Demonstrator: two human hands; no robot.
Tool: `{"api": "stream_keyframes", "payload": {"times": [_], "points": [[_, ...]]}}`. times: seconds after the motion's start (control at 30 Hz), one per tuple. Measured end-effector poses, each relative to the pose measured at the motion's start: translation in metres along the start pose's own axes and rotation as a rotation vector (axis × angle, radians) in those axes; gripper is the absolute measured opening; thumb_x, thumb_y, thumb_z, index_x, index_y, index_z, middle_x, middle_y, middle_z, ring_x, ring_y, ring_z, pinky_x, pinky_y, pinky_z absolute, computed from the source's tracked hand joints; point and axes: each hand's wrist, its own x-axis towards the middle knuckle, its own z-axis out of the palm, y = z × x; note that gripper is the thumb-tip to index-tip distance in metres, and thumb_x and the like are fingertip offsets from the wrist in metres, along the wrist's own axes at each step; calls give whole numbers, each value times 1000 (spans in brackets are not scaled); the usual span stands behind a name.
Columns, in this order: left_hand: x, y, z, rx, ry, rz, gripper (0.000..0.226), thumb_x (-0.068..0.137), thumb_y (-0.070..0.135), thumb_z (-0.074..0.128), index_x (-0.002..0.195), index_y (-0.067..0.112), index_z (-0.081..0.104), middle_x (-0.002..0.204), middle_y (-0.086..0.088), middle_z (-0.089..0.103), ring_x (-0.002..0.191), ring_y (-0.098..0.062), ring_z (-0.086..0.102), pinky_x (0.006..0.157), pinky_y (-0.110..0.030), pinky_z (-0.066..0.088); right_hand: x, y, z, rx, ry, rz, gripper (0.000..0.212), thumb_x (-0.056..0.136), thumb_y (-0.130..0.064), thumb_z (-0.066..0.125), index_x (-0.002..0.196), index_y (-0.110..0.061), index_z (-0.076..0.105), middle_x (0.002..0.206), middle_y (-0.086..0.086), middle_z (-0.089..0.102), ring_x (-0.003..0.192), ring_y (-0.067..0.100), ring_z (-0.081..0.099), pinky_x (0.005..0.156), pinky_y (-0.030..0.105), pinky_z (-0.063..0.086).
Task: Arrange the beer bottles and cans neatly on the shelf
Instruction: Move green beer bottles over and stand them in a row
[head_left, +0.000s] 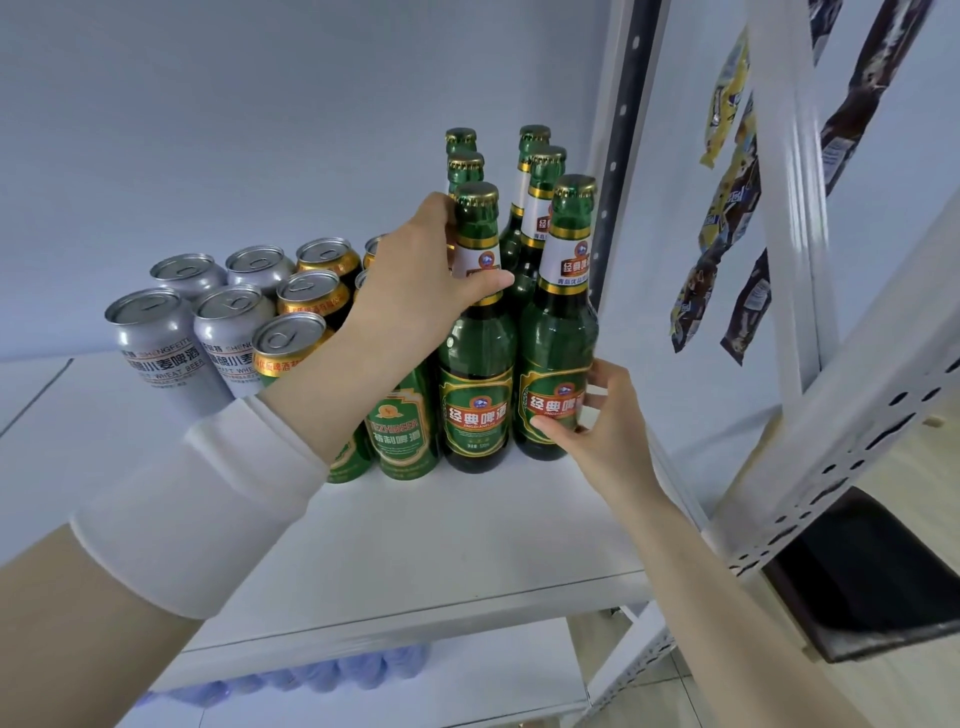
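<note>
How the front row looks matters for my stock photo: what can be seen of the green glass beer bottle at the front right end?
The green glass beer bottle stands upright on the white shelf, at the front row's right end beside the perforated post. Its gold crown cap is on; it bears a white, gold-edged neck label and a green-and-gold body label with a red band of white characters. The right hand grips its lower body, thumb on the label.
</note>
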Motion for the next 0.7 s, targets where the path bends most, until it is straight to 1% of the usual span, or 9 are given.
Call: {"api": "stream_keyframes", "payload": {"times": [0.07, 0.13, 0.2, 0.27, 0.33, 0.4, 0.5, 0.6, 0.7], "points": [[-2, 0, 1, 25, 2, 5, 56, 78, 37, 68, 121, 10, 45, 120, -3, 60, 98, -12, 54, 73, -17, 39, 0, -2, -2, -42, -30, -6, 72, 67, -20, 80, 126, -15, 39, 119, -4, 45, 102, 13, 52, 74, 21, 49], [-4, 0, 1, 47, -18, 2, 59, 79, 39, 67, 123, 9, 43, 122, -6, 60, 107, -20, 58, 80, -25, 43, -1, -6, -7, -76, -85, 9, 70, 70, -24, 78, 127, -15, 39, 123, -2, 46, 108, 16, 53, 83, 32, 52], [-7, 0, -3, 82, -49, 8, 62, 80, 41, 65, 128, 11, 41, 125, -7, 59, 113, -22, 56, 85, -28, 43, -2, -19, -15, -145, -104, 21, 65, 75, -32, 72, 130, -17, 39, 127, -1, 45, 115, 20, 52, 90, 36, 49], [-12, 0, -12, 120, -41, 28, 63, 82, 41, 62, 133, 14, 38, 130, -4, 56, 119, -21, 54, 93, -31, 43, -6, -42, -28, -264, -52, -14, 66, 81, -38, 64, 136, -19, 33, 137, 1, 38, 121, 20, 47, 92, 37, 45], [-19, 0, -26, 167, 3, 51, 63, 84, 38, 60, 137, 15, 35, 135, -1, 53, 124, -20, 49, 101, -35, 41, -11, -71, -39, -404, 40, -179, 66, 85, -38, 58, 139, -17, 28, 142, 3, 33, 126, 20, 42, 89, 35, 43], [-26, -1, -44, 262, 64, 73, 61, 87, 37, 57, 139, 16, 35, 138, -1, 50, 129, -21, 44, 105, -38, 37, -15, -104, -44, -489, 123, -407, 64, 86, -39, 55, 138, -11, 30, 143, 9, 34, 130, 24, 38, 91, 35, 42], [-34, -1, -77, 452, 154, 91, 59, 89, 37, 54, 139, 14, 34, 140, -6, 47, 132, -26, 38, 108, -36, 28, -11, -147, -35, -551, 175, -625, 64, 85, -42, 48, 136, -6, 35, 142, 17, 38, 133, 33, 35, 102, 46, 41], [-45, -9, -112, 623, 163, 54, 59, 91, 38, 49, 142, 16, 30, 144, -8, 42, 136, -26, 32, 114, -36, 17, -2, -189, -7, -654, 74, -720, 64, 89, -41, 47, 140, -6, 30, 146, 19, 33, 138, 36, 27, 111, 48, 30], [-62, -31, -147, 700, 81, -29, 60, 91, 41, 48, 142, 17, 29, 147, -7, 38, 138, -25, 30, 116, -38, 13, 1, -222, 37, -781, -72, -789, 66, 92, -39, 46, 143, -6, 21, 150, 19, 24, 140, 36, 19, 114, 49, 22]]}}
